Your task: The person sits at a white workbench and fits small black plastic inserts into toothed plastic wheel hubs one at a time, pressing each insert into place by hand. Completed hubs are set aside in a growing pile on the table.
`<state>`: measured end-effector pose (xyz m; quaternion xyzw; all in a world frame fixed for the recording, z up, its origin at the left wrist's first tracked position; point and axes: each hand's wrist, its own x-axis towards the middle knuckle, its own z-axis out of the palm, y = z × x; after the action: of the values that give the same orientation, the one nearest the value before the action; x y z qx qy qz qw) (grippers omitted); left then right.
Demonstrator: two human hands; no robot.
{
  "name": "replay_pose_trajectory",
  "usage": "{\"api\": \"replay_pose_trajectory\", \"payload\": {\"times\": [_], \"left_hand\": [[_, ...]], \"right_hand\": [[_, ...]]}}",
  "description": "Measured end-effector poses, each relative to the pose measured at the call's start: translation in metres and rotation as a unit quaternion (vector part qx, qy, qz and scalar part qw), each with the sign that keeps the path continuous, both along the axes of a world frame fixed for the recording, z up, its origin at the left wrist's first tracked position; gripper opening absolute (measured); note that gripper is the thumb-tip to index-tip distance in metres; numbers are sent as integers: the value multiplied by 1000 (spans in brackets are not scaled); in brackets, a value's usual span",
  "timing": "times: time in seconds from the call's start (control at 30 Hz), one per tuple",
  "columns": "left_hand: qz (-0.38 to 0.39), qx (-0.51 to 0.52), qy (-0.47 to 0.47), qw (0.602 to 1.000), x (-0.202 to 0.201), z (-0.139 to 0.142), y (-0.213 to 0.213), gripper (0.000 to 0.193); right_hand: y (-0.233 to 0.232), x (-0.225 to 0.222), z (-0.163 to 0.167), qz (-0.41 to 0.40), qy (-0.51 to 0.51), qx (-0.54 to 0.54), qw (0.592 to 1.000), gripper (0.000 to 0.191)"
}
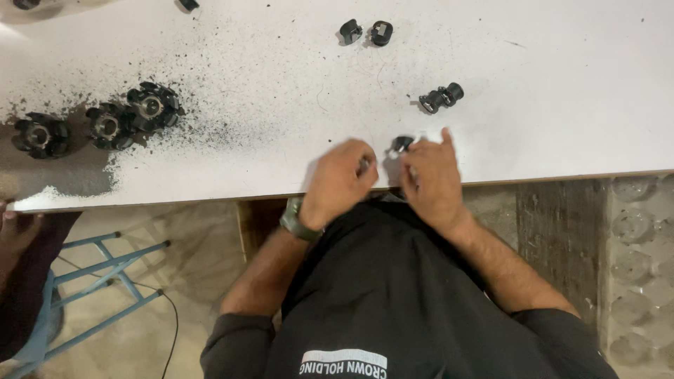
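- Black small part (401,144) sits at the white desk (562,105) edge, pinched by right hand (430,179).
- Left hand (340,179) is closed on a small metal piece (364,165), close beside the right.
- Judged step: fitting the pieces; next needs careful alignment.

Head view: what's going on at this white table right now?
A person in a dark shirt works at the near edge of a white table. The left hand and right hand are close together, both busy with a small black part at the fingertips. Just beyond lie a similar black piece and two small black caps. To the left, three larger black round parts sit in a row amid dark dust. A blue stool stands below.
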<state>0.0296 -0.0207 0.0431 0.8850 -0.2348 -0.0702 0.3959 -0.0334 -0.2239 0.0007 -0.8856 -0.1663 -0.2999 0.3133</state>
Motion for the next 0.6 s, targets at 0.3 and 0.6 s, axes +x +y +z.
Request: {"api": "replay_pose_trajectory", "payload": {"times": [0.3, 0.6], "left_hand": [[6, 89, -255, 963, 160, 34, -15, 70], [-20, 25, -161, 986, 100, 20, 8, 28]], "right_hand": [[8, -4, 11, 33, 52, 56, 997, 26], [12, 2, 23, -3, 126, 7, 992, 24]]}}
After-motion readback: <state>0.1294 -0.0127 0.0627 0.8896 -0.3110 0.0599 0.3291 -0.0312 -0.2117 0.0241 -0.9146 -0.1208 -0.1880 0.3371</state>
